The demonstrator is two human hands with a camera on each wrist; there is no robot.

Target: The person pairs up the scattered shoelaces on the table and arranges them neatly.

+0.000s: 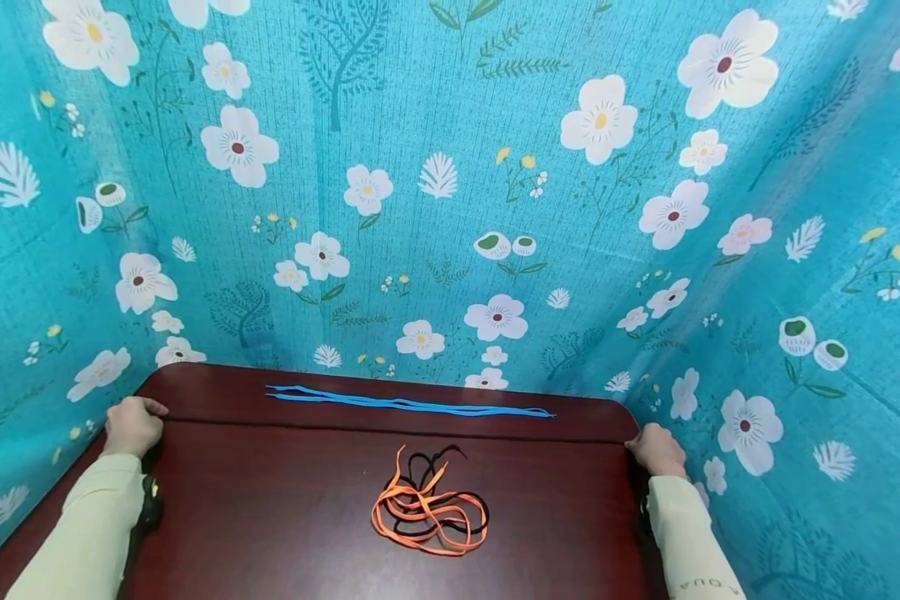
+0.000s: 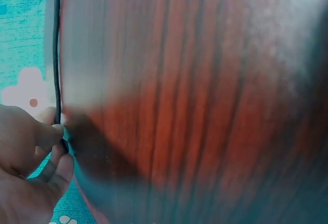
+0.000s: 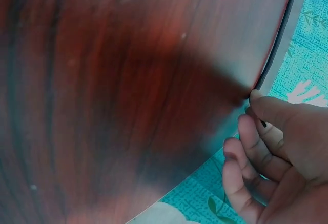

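A black shoelace is stretched nearly straight across the dark red-brown table, from one side to the other. My left hand pinches its left end between thumb and fingers at the table's left side; the left wrist view shows the black lace running up from those fingertips. At the right side, my right hand pinches the other end, with the remaining fingers loosely curled in the right wrist view. Beyond the stretched lace lie blue shoelaces, laid lengthwise. Nearer to me sits a loose tangle of orange and black shoelaces.
The table has rounded far corners. Teal cloth with white flowers hangs behind it and along both sides, close to the table's edges.
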